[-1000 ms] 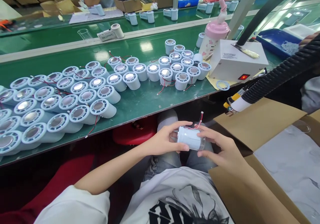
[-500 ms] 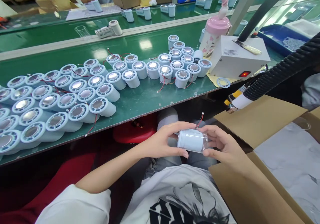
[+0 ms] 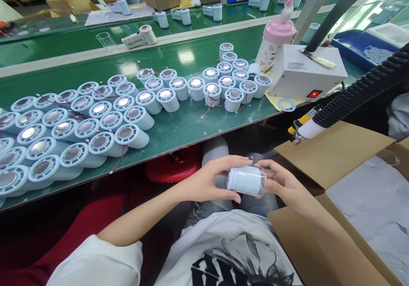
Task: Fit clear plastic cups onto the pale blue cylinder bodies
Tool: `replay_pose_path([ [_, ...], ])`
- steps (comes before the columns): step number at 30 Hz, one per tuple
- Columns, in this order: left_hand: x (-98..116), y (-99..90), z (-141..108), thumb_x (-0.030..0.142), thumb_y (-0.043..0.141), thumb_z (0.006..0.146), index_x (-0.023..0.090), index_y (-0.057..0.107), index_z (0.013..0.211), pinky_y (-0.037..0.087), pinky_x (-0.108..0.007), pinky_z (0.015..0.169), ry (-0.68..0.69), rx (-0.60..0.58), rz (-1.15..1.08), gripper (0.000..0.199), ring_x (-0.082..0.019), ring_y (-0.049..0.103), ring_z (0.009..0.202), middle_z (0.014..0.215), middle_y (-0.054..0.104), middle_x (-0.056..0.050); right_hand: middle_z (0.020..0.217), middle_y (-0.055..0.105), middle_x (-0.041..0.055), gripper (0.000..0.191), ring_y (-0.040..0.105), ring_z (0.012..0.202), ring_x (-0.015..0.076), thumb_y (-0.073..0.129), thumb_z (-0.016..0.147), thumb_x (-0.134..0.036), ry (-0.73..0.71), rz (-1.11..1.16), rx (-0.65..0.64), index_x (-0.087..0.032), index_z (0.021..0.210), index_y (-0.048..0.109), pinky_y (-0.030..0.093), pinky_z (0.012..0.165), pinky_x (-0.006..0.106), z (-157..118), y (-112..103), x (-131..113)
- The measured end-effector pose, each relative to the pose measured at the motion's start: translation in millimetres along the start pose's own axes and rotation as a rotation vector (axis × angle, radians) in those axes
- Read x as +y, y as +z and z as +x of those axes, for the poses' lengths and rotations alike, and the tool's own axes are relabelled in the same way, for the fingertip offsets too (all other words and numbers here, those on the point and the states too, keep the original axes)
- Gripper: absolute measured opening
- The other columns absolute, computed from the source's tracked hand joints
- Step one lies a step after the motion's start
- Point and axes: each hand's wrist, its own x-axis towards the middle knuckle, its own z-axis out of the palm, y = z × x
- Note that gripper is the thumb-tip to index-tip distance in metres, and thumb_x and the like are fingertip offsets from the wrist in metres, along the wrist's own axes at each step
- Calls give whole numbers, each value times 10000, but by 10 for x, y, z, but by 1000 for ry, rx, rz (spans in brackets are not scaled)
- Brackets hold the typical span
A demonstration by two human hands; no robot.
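Note:
Over my lap, a light blue cylindrical housing (image 3: 246, 180) lies on its side inside a clear plastic sleeve. My left hand (image 3: 212, 179) wraps its left end, thumb below and fingers above. The fingers of my right hand (image 3: 283, 181) close around its right end, with the thumb against the clear rim. Just a small tip of the housing's wire shows above it, between the hands. Many similar light blue housings (image 3: 134, 132) stand in rows on the green bench, several with red and black wires trailing out.
A white box with a lit red switch (image 3: 315, 93) and a pink-lidded bottle (image 3: 277, 37) stand at the bench's right. A black corrugated hose (image 3: 354, 88) crosses above an open cardboard box (image 3: 332, 150). A clear cup (image 3: 106, 41) lies farther back. Co-workers' hands show across the line.
The wire and its white connector, which stuck up above the housing, have dropped almost out of sight. My right thumb has shifted from the lower edge up onto the sleeve's right end.

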Motion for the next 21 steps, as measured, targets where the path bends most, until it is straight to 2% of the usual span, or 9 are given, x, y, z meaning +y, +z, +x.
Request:
replay_pose_path([
  [6,-17,-6,-4,287,830,683,294,510,1374,420,-402,1084,37,-7,13,761,-278,474,1326,1441,504,-105,759,688,13,497,675,610,149,680,786,-600,105,71,30,-204,1028,503,578,566,244,33,20,51],
  [14,-64,-13,3,255,837,676,311,502,1376,401,-413,1097,155,-10,26,778,-282,481,1324,1459,483,-106,565,646,4,547,622,446,122,607,760,-719,203,177,24,-181,803,522,478,385,154,61,126,49],
  [18,-70,-20,6,217,824,693,325,501,1370,376,-405,1111,178,-18,55,758,-272,482,1321,1478,456,-99,562,672,46,625,583,386,99,567,740,-771,287,215,-46,-148,774,595,442,345,134,76,126,32],
  [21,-55,-10,2,205,803,721,314,512,1351,391,-390,1094,174,-8,95,703,-261,494,1304,1455,467,-108,567,668,50,654,572,372,77,499,787,-768,375,260,-123,-130,732,629,395,317,108,90,103,19],
])
